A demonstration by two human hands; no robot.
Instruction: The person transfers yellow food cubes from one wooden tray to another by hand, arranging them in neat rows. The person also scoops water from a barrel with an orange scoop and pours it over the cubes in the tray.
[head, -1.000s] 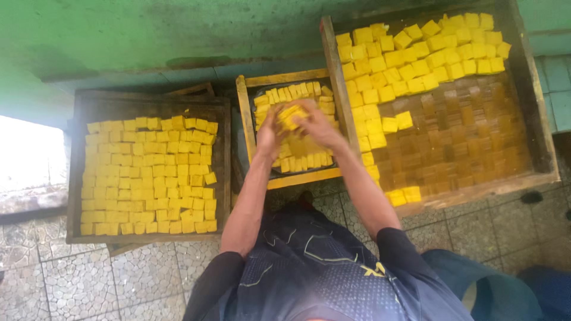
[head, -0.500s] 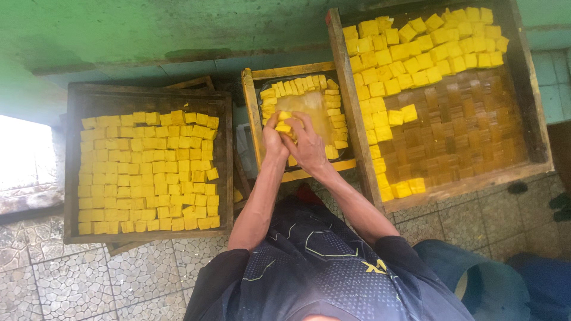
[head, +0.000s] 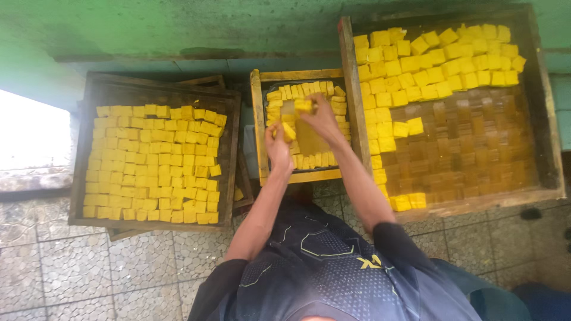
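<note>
Both my arms reach into a small wooden tray lined along its edges with yellow blocks. My left hand grips a yellow block at the tray's left side. Higher up, my right hand pinches another yellow block near the tray's top row. The tray's middle shows a bare brownish-yellow patch between my hands.
A wide wooden tray on the left is packed with rows of yellow blocks. A larger tilted tray on the right holds yellow blocks along its top and left. Stone tiles cover the floor below; a green wall runs behind.
My hands were together over the middle tray's centre; now they have parted, the left low and left, the right higher up. Each holds a yellow block.
</note>
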